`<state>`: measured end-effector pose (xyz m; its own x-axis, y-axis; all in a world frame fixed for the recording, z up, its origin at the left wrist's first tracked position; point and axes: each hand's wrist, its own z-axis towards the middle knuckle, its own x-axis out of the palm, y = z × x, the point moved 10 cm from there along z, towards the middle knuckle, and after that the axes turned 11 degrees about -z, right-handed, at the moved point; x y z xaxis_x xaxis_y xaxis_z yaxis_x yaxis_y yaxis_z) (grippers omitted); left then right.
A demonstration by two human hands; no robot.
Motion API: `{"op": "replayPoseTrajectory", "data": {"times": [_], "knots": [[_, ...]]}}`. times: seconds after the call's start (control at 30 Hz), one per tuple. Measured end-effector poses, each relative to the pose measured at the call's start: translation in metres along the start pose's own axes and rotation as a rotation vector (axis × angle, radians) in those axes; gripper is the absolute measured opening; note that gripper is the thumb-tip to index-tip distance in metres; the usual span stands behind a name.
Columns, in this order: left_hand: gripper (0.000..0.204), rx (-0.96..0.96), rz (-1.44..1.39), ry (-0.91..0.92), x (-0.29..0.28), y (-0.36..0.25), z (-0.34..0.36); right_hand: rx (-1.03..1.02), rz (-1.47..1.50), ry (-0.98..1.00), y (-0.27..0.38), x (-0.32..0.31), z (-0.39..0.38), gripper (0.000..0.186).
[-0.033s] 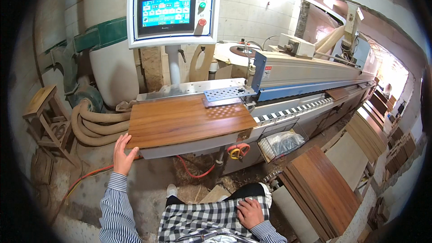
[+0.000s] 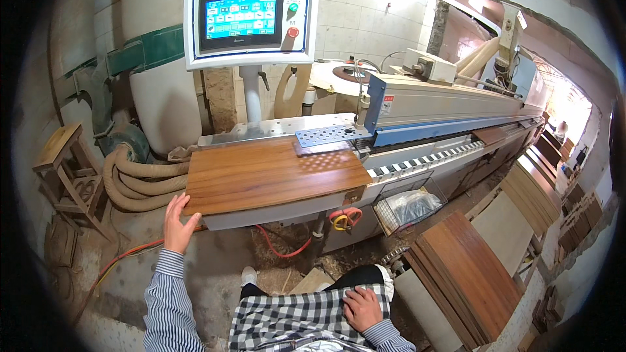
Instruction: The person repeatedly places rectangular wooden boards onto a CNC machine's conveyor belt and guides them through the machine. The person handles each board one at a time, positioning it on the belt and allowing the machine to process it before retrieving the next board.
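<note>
A brown wood-grain board (image 2: 274,179) lies flat on the table (image 2: 280,214) at the near end of a long machine (image 2: 450,105), its far right part beneath a perforated blue plate (image 2: 326,135). The left hand (image 2: 180,223) touches the board's near left corner, fingers spread and thumb apart, without a grasp around it. The right hand (image 2: 362,308) rests loosely on the checkered apron (image 2: 293,313), fingers slightly bent; whether it pinches any cloth I cannot tell. Below the machine's side, a wire basket (image 2: 386,218) holds clear plastic (image 2: 416,205). To the right, similar brown boards (image 2: 469,270) sit stacked. Behind the table stands a white control panel (image 2: 304,10) with a lit screen (image 2: 240,18); ribbed hoses (image 2: 124,179) and a wooden stool (image 2: 60,140) are at left
</note>
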<state>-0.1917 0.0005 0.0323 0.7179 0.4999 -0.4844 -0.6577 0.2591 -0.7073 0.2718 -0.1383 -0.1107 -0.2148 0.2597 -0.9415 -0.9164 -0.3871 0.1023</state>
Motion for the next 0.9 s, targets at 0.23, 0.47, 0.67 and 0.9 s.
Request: {"op": "replayPoseTrajectory", "data": {"times": [0.23,0.47,0.67,0.9], "knots": [[0.059,-0.099,-0.076,-0.045,-0.006,0.001,0.002,-0.009,-0.003,-0.001,-0.001,0.004,0.000,0.023],[0.066,0.006,0.129,0.019,0.018,-0.024,0.013,-0.011,-0.006,-0.005,0.000,0.002,0.000,0.023],[0.068,0.070,0.119,0.062,0.064,-0.050,0.019,0.030,0.071,-0.053,-0.002,-0.005,0.001,0.025],[0.056,0.338,0.231,0.060,0.109,-0.075,0.009,0.190,0.125,-0.279,-0.076,-0.050,0.015,0.029]]}}
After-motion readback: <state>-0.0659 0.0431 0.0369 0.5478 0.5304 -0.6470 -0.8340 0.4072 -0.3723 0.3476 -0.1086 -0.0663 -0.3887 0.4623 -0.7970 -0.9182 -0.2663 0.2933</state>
